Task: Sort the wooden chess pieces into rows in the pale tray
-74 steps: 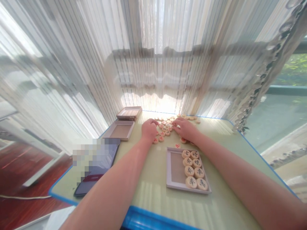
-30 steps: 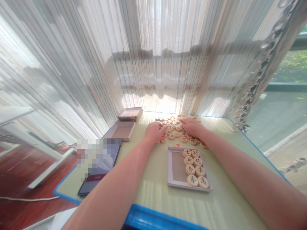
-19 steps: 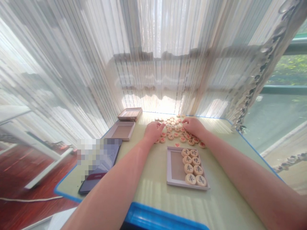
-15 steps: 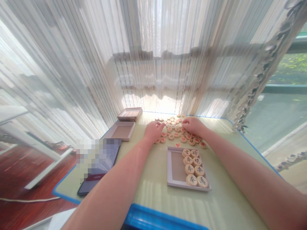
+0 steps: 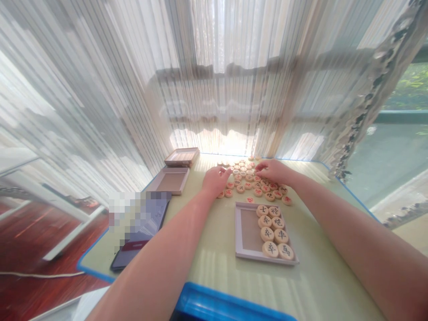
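Loose wooden Chinese chess pieces [image 5: 248, 185], round with red or black characters, lie spread over the far middle of the table. At their left edge rests my left hand [image 5: 217, 179], open, fingertips touching or just above the pieces. My right hand [image 5: 272, 170] is over their right side, finger and thumb bent with a small gap between them; no held piece can be seen. Nearer to me is a shallow tray [image 5: 245, 257]. Black-character pieces [image 5: 271, 249] stand in two columns along its right side, and its left part shows bare bottom.
Another shallow tray [image 5: 184, 182] and a box [image 5: 192, 157] sit at the far left. A phone or tablet [image 5: 133, 256], partly blurred out, lies left of my forearm. A blue plastic edge [image 5: 214, 299] shows at the front. Curtains [image 5: 217, 89] hang behind the table [image 5: 214, 240].
The view has shifted slightly. My right hand has lifted a little, uncovering a piece near its wrist. My left hand stays about where it was, and the tray's pieces look unchanged.
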### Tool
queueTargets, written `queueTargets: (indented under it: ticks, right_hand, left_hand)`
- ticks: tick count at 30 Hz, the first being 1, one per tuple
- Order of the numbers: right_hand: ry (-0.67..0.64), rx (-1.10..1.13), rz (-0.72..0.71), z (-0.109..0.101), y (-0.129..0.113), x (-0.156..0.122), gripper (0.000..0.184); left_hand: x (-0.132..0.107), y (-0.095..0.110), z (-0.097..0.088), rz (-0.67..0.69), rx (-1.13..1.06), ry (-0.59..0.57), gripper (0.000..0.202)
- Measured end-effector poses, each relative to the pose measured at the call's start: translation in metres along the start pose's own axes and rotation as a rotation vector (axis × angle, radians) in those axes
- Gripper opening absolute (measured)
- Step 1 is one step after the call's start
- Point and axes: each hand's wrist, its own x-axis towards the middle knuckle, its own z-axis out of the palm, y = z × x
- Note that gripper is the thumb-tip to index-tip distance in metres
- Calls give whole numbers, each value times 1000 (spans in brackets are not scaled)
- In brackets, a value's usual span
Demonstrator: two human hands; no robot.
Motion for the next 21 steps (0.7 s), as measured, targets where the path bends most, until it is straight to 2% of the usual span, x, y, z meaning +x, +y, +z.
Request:
queueTargets:
  ticks: [5, 10, 14, 21]
  right_hand:
    - [129, -50, -106, 3, 5, 1, 20]
    - [98, -87, -150, 5, 1, 0, 18]
    - [138, -146, -149, 7, 2, 1, 23]
    - [124, -240, -221, 9, 7, 4, 23]
  left_hand:
    - [1, -2, 2, 30, 12, 6, 35]
    - [3, -5, 3, 57, 25, 9, 36]
    - [3, -5, 4, 65, 26, 14, 36]
    - [3, -5, 4, 76, 22, 7, 36]
